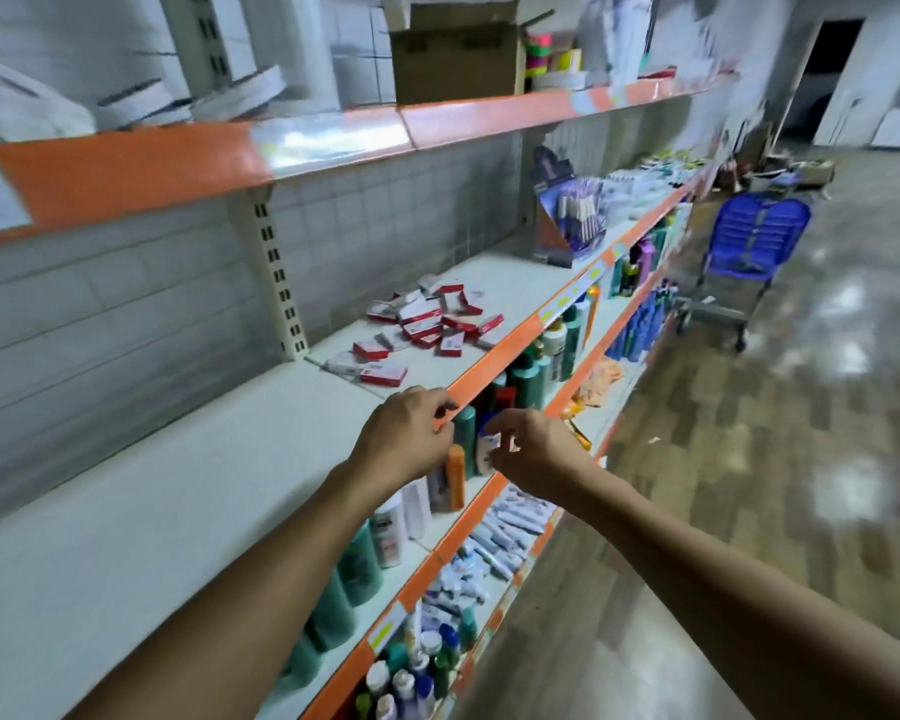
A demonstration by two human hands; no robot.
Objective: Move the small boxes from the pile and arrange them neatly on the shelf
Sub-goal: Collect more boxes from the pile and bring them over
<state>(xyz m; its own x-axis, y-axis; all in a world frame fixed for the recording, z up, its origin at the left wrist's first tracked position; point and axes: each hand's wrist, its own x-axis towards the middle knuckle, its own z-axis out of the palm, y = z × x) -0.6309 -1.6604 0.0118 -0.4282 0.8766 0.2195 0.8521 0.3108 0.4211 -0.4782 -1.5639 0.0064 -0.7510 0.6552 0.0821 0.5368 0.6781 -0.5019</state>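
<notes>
Red-and-white small boxes (427,324) lie piled on the shelf (204,491), far right of both empty, loosely curled hands; left hand (406,439) nearer than right hand (533,452).

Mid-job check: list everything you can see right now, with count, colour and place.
small boxes: loose pile, count unclear, red and white, middle shelf
shelf: white board, orange edge, bare stretch left of the pile
cardboard box: one, brown, open, top shelf
bottles: many, mostly green, lower shelves
chair: one, blue, far down the aisle
left hand: fingers curled, holding nothing, at the shelf edge
right hand: fingers loosely curled, holding nothing, beside the left
</notes>
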